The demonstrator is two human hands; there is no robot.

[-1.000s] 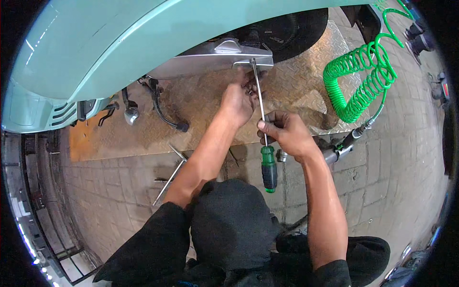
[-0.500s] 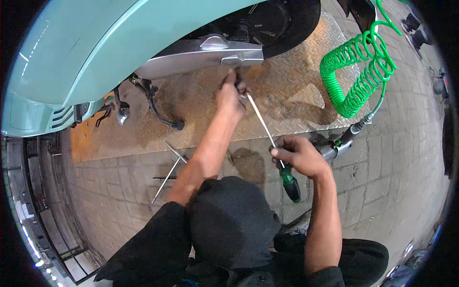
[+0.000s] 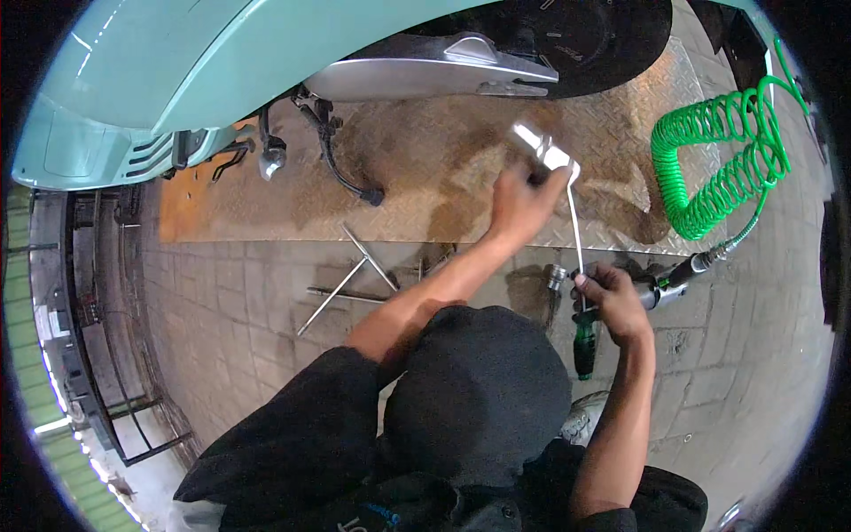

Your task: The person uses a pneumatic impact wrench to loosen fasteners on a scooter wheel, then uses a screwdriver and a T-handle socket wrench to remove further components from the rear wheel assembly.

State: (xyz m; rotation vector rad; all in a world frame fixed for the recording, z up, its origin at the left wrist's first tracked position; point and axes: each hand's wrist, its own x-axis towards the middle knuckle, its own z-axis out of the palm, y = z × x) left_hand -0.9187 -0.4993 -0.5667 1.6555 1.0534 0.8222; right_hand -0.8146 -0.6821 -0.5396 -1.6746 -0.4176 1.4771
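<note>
My left hand (image 3: 521, 206) is closed on a shiny silver metal piece (image 3: 551, 156), bright with glare, above the metal plate. My right hand (image 3: 616, 306) grips a screwdriver by the top of its green and black handle (image 3: 584, 344). The thin screwdriver shaft (image 3: 576, 222) runs up to the silver piece, its tip at or beside my left fingers; the exact contact cannot be made out. Beyond my left hand is the silver arm (image 3: 417, 78) beside the scooter's black wheel (image 3: 603, 44), with a dark slot at its end.
The pale green scooter body (image 3: 204, 66) stands over a worn tread plate (image 3: 425, 151), its stand (image 3: 341, 168) hanging down. A T-handle wrench (image 3: 362, 260) lies on the paving. Right of it are a socket (image 3: 557, 277), an air tool (image 3: 678, 279) and a coiled green hose (image 3: 678, 177).
My left hand has drawn away from the arm's end, and the silver piece now shows in it. The screwdriver has turned more upright. The whole view has shifted.
</note>
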